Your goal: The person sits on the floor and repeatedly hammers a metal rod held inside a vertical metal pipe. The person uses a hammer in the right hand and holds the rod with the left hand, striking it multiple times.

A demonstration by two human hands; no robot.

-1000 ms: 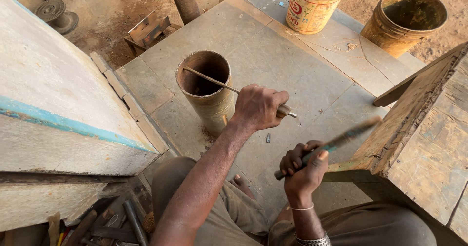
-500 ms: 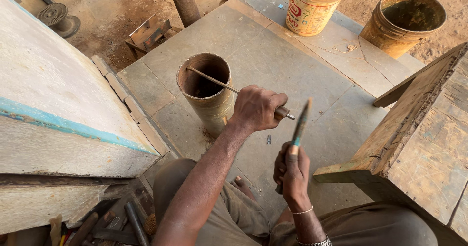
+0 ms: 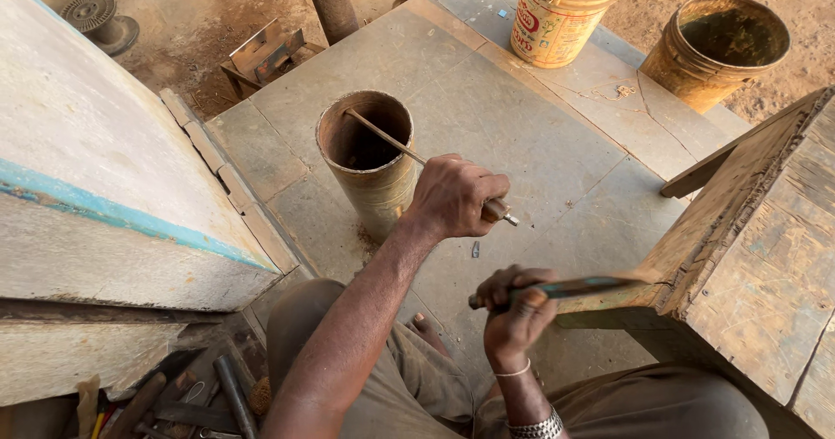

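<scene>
My left hand (image 3: 452,197) is closed around the near end of a thin metal rod (image 3: 383,139). The rod slants up and left into the open top of a rusty metal cylinder (image 3: 370,187) standing on the concrete slab. Lower down, my right hand (image 3: 517,313), with a bracelet at the wrist, grips a long flat tool (image 3: 583,287) with a bluish-green streak. The tool lies nearly level, and its far end meets the worn edge of a wooden bench (image 3: 748,256) on the right. My knees show at the bottom.
A yellow plastic bucket (image 3: 561,13) and a rusty bucket (image 3: 718,48) stand at the slab's far edge. A pale board with a blue stripe (image 3: 104,187) fills the left. Loose tools (image 3: 191,395) lie bottom left. A metal bracket (image 3: 265,52) and a post (image 3: 330,0) are behind.
My right hand swung the flat tool up to nearly upright half a second ago, then brought it back down against the bench edge. My left hand and the rod stayed put.
</scene>
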